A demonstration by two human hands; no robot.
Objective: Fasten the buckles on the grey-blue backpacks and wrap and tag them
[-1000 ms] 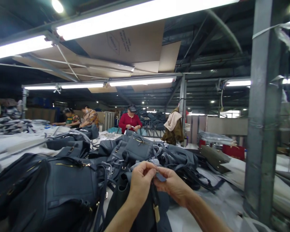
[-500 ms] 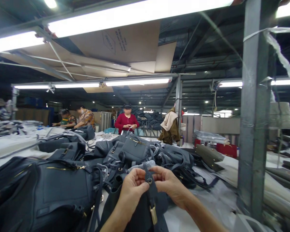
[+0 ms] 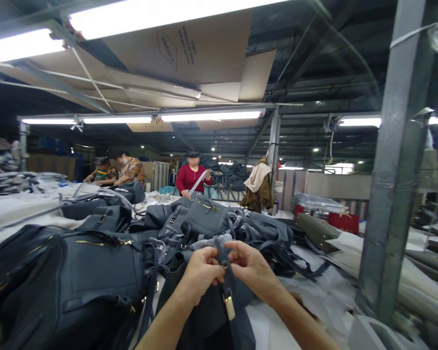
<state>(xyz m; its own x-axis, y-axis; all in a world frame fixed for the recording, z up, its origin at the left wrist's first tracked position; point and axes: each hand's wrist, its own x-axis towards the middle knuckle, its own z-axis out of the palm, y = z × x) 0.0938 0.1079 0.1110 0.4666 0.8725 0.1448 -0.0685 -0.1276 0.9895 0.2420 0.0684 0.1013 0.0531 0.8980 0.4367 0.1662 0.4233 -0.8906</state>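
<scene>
Grey leather strap [image 3: 222,252] hangs pinched between my left hand [image 3: 200,274] and right hand [image 3: 250,266], fingers [image 3: 237,248] curled nearly closed on it beside a small buckle [image 3: 225,265], above a dark bag [image 3: 200,311] among heaped bags [image 3: 208,218].

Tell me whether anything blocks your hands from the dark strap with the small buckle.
Nothing visible does: the left hand and right hand grip the dark strap from either side, with nothing between them and it. The plastic-wrapped strap lies behind the hands, out of the way.
</scene>
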